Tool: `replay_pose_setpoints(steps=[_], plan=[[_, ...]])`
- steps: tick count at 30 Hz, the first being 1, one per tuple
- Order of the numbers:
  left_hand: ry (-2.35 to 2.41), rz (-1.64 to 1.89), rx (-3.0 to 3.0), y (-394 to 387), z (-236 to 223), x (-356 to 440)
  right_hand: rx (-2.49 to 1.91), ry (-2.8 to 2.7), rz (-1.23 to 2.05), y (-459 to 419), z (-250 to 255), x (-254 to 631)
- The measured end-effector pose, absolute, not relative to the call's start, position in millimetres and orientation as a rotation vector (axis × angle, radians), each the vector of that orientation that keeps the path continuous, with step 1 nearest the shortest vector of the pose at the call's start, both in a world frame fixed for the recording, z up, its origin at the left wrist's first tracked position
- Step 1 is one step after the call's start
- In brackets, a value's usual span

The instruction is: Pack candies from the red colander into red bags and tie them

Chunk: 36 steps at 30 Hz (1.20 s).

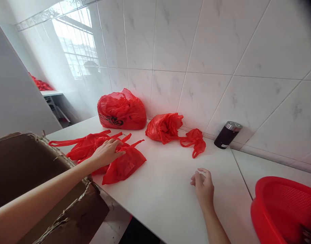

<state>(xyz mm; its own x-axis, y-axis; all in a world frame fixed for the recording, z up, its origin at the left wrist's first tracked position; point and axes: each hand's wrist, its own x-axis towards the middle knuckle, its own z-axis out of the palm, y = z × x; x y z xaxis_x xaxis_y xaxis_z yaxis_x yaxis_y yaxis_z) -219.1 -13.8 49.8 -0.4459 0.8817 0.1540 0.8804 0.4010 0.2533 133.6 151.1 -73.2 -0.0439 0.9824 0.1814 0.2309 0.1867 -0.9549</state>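
Observation:
My left hand [108, 152] reaches over the cardboard box and lies on a pile of red plastic bags [81, 149] at the table's left. Its fingers are bent onto a red plastic bag [127, 164] with a pointed corner, and red film shows between thumb and fingers. Several loose handles stick out of the pile. Over the white table [160, 189], my right hand [203, 184] hovers with loosely curled fingers, apart from one another and holding nothing.
A cardboard box [86, 203] with ragged edges stands at the left. Against the tiled wall are a full red bag [122, 112], a crumpled red bag [164, 128], a smaller red bag [196, 139] and a dark flask [227, 135]. A red plastic basket [262, 200] sits at the right.

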Motion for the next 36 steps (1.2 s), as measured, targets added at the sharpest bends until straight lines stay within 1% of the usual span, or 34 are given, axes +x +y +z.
replay_pose_setpoints(steps=[9, 12, 16, 20, 23, 26, 30, 33, 36], plan=[[2.681, 0.519, 1.606, -31, 50, -251, -1.269, -1.532, 1.017, 162, -90, 136], [2.652, 0.554, 1.622, -36, 50, -249, -1.314, -1.665, 0.853, 176, -90, 134], [2.447, 0.620, 1.774, -22, 56, -219, -1.368, -1.806, 0.507, 211, -78, 122], [2.171, 0.637, 1.952, 19, 67, -162, -1.374, -1.949, 0.319, 250, -63, 103], [1.997, 0.617, 2.106, 60, 63, -114, -1.403, -2.075, 0.253, 262, -59, 94], [1.944, 0.646, 2.165, 102, 43, -71, -1.408, -2.194, 0.227, 245, -60, 98], [1.999, 0.717, 2.170, 143, 0, -24, -1.404, -2.299, 0.183, 183, -61, 128], [1.992, 0.711, 2.156, 157, -29, -1, -1.371, -2.335, 0.227, 133, -59, 160], [1.934, 0.663, 2.137, 160, -44, 1, -1.414, -2.294, 0.312, 102, -57, 192]])
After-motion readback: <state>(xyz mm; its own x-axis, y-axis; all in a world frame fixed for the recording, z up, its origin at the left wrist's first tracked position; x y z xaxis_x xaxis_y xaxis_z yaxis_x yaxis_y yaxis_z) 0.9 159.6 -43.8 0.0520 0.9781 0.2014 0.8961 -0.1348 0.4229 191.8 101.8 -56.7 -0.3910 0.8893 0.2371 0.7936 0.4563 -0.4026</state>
